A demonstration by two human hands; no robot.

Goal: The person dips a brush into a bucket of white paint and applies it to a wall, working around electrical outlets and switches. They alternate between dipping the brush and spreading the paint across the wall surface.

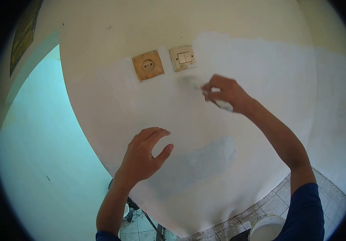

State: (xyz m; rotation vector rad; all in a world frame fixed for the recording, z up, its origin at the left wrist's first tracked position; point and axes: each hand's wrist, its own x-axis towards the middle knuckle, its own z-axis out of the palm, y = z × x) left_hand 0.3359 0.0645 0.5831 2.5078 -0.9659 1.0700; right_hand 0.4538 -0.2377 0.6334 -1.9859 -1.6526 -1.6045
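Note:
My right hand (223,94) is raised near the wall, below and to the right of a light switch (184,58). Its fingers are pinched around something small and pale that I cannot make out, partly hidden by the hand. Left of the switch, a brownish socket (148,65) sits on the wall (173,112). My left hand (147,152) hangs in front of the wall, lower and to the left, with thumb and fingers apart and nothing between them. White covers part of the wall, and a greyish patch (205,158) shows below my right hand.
At the bottom right, a round bucket (267,227) with pale contents stands on the tiled floor (275,205). A doorway with an arched top opens onto a turquoise wall (44,132) at the left. Another small container (126,211) and dark poles (149,219) are at the bottom left.

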